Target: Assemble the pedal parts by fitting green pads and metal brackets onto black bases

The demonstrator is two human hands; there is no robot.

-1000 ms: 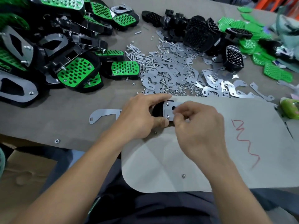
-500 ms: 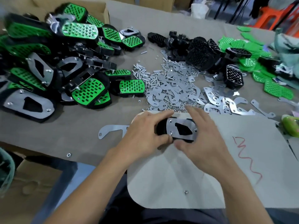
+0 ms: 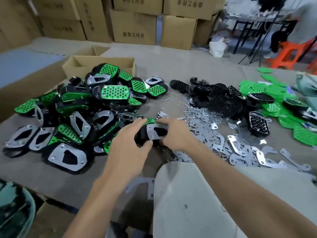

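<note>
Both hands hold one assembled pedal (image 3: pixel 155 133), a black base with a metal bracket facing up. My left hand (image 3: pixel 130 143) grips its near left end and my right hand (image 3: pixel 176 133) grips its right end. The pedal is held low at the right edge of a big pile of finished green-and-black pedals (image 3: pixel 82 115). Loose metal brackets (image 3: pixel 219 140) with small screws and nuts lie spread to the right. Bare black bases (image 3: pixel 217 98) are heaped behind them. Loose green pads (image 3: pixel 277 107) lie at the far right.
A grey work mat (image 3: pixel 205 194) covers the near table, with one flat bracket (image 3: pixel 142 184) at its left edge. An open cardboard box (image 3: pixel 82 64) stands behind the pile. Stacked cartons (image 3: pixel 137 26) line the back. An orange stool (image 3: pixel 289 55) stands far right.
Both hands have carried the pedal from the grey mat away and to the left, up to the pile of finished pedals. The view has tilted up, showing cartons behind.
</note>
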